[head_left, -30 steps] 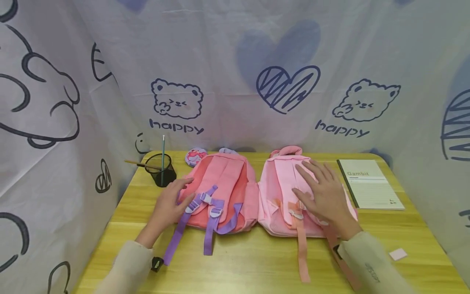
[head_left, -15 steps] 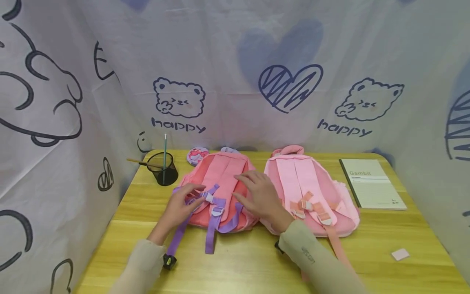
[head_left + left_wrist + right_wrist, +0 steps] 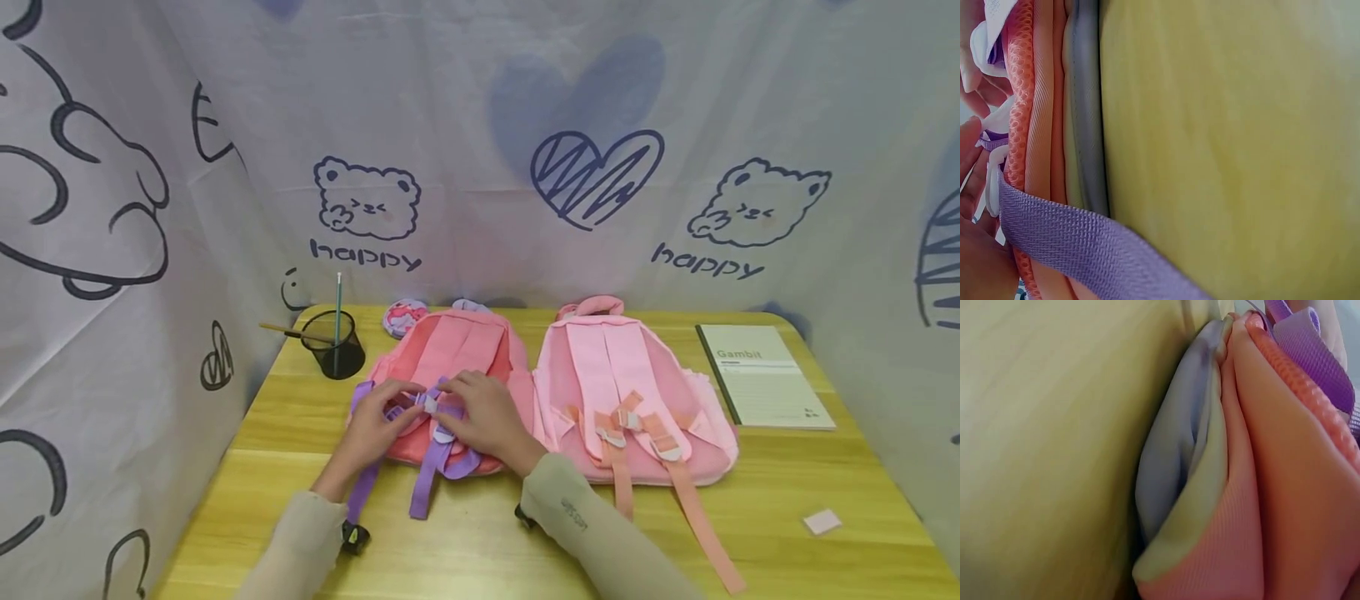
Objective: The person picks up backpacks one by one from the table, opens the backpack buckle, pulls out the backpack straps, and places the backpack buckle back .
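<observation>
A coral-pink backpack (image 3: pixel 457 337) lies back side up, its purple straps (image 3: pixel 424 487) trailing onto the table. Over its lower half both hands meet at a small white buckle (image 3: pixel 430 404) on a purple strap. My left hand (image 3: pixel 372 423) pinches the buckle's left side between thumb and fingers. From the right, my right hand (image 3: pixel 489 417) pinches its other side, fingertips above and thumb below. In the left wrist view, fingers (image 3: pixel 972 169) curl beside white plastic clips (image 3: pixel 996 178). The right wrist view mostly has the backpack's side (image 3: pixel 1297 462), with a purple strap (image 3: pixel 1313 356) above.
A lighter pink backpack (image 3: pixel 585 358) with peach straps (image 3: pixel 701 521) lies to the right. Beyond it are a notebook (image 3: pixel 765 375) and a white eraser-like block (image 3: pixel 822 522). A black mesh pen cup (image 3: pixel 337 358) stands left. Printed cloth (image 3: pixel 480 225) hangs behind the table (image 3: pixel 450 558).
My right hand has moved left from the lighter pink backpack to the coral one and now pinches the buckle. My left hand has shifted slightly right and closed in on the same buckle.
</observation>
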`<state>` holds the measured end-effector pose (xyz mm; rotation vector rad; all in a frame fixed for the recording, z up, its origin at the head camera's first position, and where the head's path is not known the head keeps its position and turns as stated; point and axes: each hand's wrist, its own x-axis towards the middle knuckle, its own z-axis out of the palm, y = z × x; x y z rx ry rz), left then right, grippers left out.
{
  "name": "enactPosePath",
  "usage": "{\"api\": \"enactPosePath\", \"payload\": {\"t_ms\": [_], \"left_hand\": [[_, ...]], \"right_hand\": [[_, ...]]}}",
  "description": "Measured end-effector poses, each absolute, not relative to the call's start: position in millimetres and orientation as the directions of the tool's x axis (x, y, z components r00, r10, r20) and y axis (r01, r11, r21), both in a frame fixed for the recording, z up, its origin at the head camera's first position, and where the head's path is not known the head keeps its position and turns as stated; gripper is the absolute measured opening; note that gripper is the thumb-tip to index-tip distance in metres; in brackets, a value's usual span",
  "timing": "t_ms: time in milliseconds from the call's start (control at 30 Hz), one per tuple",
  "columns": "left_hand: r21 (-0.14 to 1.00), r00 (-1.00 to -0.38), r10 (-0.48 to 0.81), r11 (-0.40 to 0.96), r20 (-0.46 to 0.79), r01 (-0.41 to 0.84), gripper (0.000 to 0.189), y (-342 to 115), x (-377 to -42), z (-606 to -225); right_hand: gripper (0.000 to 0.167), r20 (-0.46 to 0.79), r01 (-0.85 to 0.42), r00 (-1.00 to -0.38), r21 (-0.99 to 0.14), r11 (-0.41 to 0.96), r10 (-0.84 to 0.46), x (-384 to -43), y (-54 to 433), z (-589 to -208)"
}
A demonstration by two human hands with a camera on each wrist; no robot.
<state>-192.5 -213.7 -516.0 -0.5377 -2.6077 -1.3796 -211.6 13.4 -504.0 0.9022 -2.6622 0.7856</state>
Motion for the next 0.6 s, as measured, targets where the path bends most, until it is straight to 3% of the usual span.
{"api": "enactPosePath", "payload": {"t_ms": [600], "left_hand": [[0.817, -0.943, 0.219, 0.476, 0.249, 0.326, 0.023, -212, -193, -522]], "right_hand": [[0.032, 0.295, -0.569, -0.822, -0.447, 0.690, -0.487, -216, 0, -514]]}}
